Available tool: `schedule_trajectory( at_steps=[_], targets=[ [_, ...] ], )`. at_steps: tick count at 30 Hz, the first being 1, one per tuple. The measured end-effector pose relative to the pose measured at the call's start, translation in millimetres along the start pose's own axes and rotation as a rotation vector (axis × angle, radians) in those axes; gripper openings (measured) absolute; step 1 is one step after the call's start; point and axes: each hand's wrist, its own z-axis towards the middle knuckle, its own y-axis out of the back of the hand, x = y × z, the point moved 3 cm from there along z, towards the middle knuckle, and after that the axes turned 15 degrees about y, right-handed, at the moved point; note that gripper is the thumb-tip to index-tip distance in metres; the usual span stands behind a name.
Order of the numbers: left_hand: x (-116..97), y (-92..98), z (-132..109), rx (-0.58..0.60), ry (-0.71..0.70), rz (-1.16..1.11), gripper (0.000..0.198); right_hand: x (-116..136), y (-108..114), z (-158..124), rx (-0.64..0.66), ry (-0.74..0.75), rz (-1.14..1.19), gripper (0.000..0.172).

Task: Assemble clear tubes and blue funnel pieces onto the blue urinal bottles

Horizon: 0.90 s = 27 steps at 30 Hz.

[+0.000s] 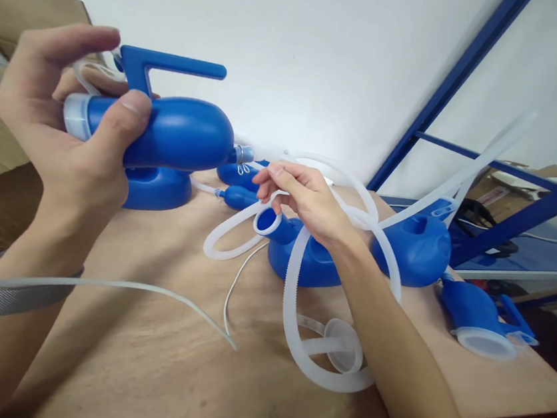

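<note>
A: What's the biggest thing you're working over?

B: Your wooden counter (155, 363). It carries the spare pieces, presumably so that you lift only one.

A: And on it?

B: The open-mouthed bottle (302, 265) rests below your right hand (305, 195), spout tipped up, probably steadied by its broad underside.

A: Where's the piece you're handling?

B: The blue bottle (181, 131) is raised above the counter on your left, lying sideways. Your left hand (76, 105) clasps its collared end, thumb on the near side, fingers behind; that grip seems chosen to leave the far end free.

A: Your other hand?

B: Fingers loosely curled, just beside that free end. I can't tell whether they pinch anything.

A: Anything smaller?

B: The pale hose (294, 285) loops loosely around your right forearm. Smallest is the wire clip (242, 158) around the bottle's clear nozzle (249, 153), presumably to hold it tight.
</note>
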Motion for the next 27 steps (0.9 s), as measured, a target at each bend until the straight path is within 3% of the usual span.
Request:
schedule_trajectory(
  at_steps=[5,10,13,19,22,27],
  targets=[
    [2,-4.3,-1,-0.047,-0.022,0.017,0.072,-4,-13,-3,0.119,0.017,0.029,0.031],
    [5,-5.4,-2,0.002,-0.084,-0.012,0.063,-8,-23,-6,0.202,-0.018,0.311,0.041],
    [7,-5.0,-4,0.016,-0.085,0.017,0.059,-10,-27,-7,0.174,-0.064,0.387,0.045],
    [2,-4.8,-8,0.044,0.004,0.098,0.059,-10,-30,-7,0.095,-0.11,0.456,0.037],
    [-4,-5.2,-8,0.048,-0.036,0.05,0.059,-11,-30,-7,0.089,-0.123,0.469,0.037],
    [-11,-7.5,-9,0.054,0.068,0.015,0.04,-17,-31,-6,0.059,-0.154,0.487,0.041]
  ],
)
